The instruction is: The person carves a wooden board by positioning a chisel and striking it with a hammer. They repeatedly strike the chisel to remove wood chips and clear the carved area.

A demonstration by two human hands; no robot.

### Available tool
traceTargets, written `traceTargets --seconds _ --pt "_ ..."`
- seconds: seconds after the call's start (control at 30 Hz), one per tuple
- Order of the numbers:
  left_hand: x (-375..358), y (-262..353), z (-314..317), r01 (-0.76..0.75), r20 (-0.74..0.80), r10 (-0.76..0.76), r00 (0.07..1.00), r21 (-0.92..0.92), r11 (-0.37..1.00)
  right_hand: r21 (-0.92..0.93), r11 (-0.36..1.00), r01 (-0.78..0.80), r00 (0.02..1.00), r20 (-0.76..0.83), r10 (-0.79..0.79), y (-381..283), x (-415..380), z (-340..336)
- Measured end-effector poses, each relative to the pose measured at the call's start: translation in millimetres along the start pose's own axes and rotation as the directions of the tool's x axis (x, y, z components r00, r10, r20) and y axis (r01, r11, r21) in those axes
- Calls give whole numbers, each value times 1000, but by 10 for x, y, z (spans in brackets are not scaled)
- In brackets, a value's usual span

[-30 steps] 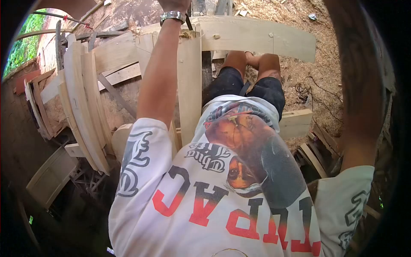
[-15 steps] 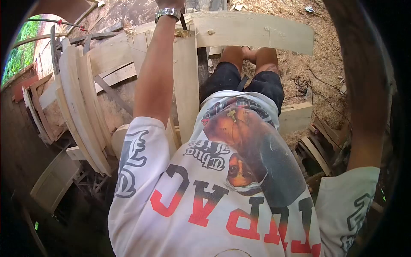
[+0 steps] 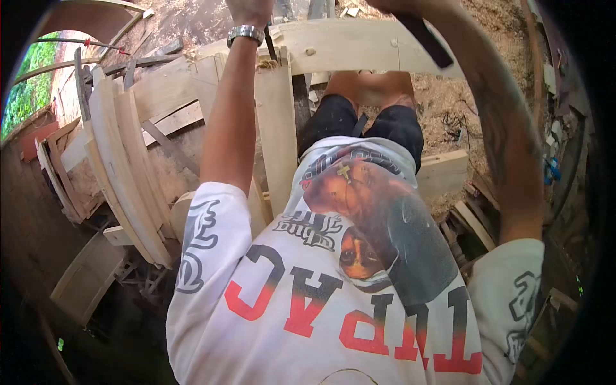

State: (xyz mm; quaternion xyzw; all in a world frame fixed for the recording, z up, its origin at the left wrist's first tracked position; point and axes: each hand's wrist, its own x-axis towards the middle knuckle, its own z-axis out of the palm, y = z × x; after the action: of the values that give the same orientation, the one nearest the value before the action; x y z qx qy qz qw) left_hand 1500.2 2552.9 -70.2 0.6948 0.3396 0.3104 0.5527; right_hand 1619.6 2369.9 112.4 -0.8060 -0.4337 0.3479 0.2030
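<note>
At the top edge, my left hand [image 3: 249, 10], with a metal watch at the wrist, is closed around a narrow dark chisel [image 3: 270, 46]. Its lower end meets a wood joint with shavings, where an upright pale plank [image 3: 274, 122] joins a curved board [image 3: 346, 46]. My right hand [image 3: 410, 5] is partly cut off by the top edge. It grips a tool with a dark, flat-sided handle [image 3: 428, 42], slanting over the curved board. The rest of that tool is out of view.
Curved wooden pieces [image 3: 119, 154] are stacked at the left. Wood shavings [image 3: 443, 96] cover the ground, with a tangled dark cable [image 3: 454, 125] on it. A short board [image 3: 443, 172] juts out right of my legs, above more scrap wood [image 3: 473, 224].
My right arm has swung in from the far right, bringing the dark-handled tool into view over the curved board. My left hand stays at the joint with the chisel, shifted slightly.
</note>
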Motion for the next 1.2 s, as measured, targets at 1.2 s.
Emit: traceTargets --seconds 1.2 --pt "-165 189 -54 -239 -239 226 944 -28 971 478 869 -126 953 -185 240 973 -1188 443"
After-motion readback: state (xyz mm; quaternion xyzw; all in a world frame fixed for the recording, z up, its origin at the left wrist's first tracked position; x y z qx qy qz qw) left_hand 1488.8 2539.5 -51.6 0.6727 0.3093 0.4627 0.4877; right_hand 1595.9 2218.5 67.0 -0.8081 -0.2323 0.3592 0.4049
